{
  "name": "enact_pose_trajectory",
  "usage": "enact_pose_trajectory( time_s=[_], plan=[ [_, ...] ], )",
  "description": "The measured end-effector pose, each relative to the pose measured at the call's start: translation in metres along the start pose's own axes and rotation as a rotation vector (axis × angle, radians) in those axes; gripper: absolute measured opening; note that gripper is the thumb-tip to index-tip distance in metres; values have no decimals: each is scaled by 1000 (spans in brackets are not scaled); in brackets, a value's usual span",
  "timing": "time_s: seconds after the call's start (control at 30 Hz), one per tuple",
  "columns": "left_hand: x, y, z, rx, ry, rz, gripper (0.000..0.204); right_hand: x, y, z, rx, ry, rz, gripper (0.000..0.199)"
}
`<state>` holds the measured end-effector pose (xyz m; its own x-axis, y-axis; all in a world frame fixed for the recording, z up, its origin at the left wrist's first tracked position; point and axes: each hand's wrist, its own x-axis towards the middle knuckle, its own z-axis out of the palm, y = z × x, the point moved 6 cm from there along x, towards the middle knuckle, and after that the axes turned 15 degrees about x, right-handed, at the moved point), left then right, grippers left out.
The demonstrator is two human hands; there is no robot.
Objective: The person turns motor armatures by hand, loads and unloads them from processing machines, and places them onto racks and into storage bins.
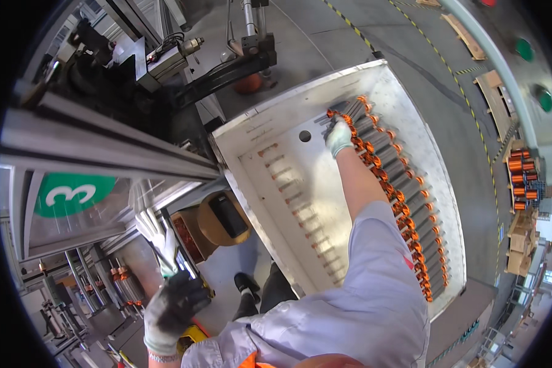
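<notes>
My right hand (339,136), in a pale glove, reaches into a white metal tray (340,72). Its fingers close around one end of a copper-wound rotor (333,122) at the far end of a long row. More grey rotors (405,178) with orange copper windings lie side by side along the tray's right half. At the lower left, my left hand (175,306) wears a dark grey-palmed glove. Its fingers are stretched out and hold nothing. A white glove shape (156,236) shows just beyond its fingertips; whether it is a loose glove or a reflection is unclear.
A metal machine frame (104,138) stands close on the left, above a green round sign (73,193). Between it and the tray sits a brown bin (224,218). Copper wire spools (521,178) and pallets (497,101) stand far right, past yellow-black floor lines.
</notes>
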<state>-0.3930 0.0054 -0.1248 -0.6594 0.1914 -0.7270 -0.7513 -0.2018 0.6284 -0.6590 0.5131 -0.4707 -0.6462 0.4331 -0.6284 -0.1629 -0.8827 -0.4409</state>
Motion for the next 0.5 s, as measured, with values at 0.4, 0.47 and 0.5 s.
enact_pose_trajectory(
  time_s=[0.4, 0.47, 0.5],
  plan=[
    [19, 14, 33, -134, 150, -47, 37, 90, 67, 50, 132, 115, -44, 18],
    [21, 13, 31, -118, 173, -62, 36, 70, 70, 52, 289, 256, -142, 24],
    [23, 12, 30, -107, 183, -65, 36, 95, 69, 31, 289, 265, -151, 24]
  ],
)
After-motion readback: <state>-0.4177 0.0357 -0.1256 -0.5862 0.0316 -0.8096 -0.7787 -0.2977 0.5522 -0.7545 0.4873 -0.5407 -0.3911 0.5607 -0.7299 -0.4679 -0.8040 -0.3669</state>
